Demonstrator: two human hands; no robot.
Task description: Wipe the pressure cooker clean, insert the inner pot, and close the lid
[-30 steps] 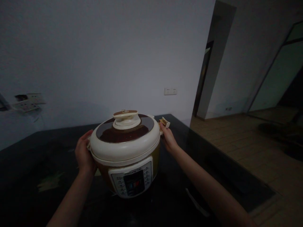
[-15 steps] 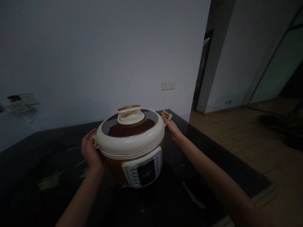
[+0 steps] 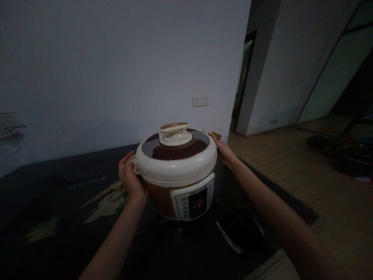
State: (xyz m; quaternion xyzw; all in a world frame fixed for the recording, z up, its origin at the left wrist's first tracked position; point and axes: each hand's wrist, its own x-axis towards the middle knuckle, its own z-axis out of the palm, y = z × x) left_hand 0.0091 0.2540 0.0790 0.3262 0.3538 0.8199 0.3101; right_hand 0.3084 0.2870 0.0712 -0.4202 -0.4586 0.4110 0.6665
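An electric pressure cooker (image 3: 175, 169) with a cream rim, a brown lid top and a front control panel is between my hands above the dark tabletop (image 3: 171, 256). Its lid is on, with a knob handle (image 3: 175, 132) on top. My left hand (image 3: 132, 177) is closed round the cooker's left side handle. On the far right side, my right hand (image 3: 224, 151) grips the other handle, its fingers partly hidden. The cooker tilts slightly; whether its base touches the table I cannot tell.
A dark flat item with a pale edge (image 3: 241, 231) lies on the table at right. Behind the table stands a wall with a double socket (image 3: 200, 101). Wooden floor (image 3: 274, 155) and a doorway (image 3: 243, 81) are to the right.
The cooker and both hands have shifted right in view and slightly up, while the wall and socket moved a little left. Both hands keep their hold on the handles.
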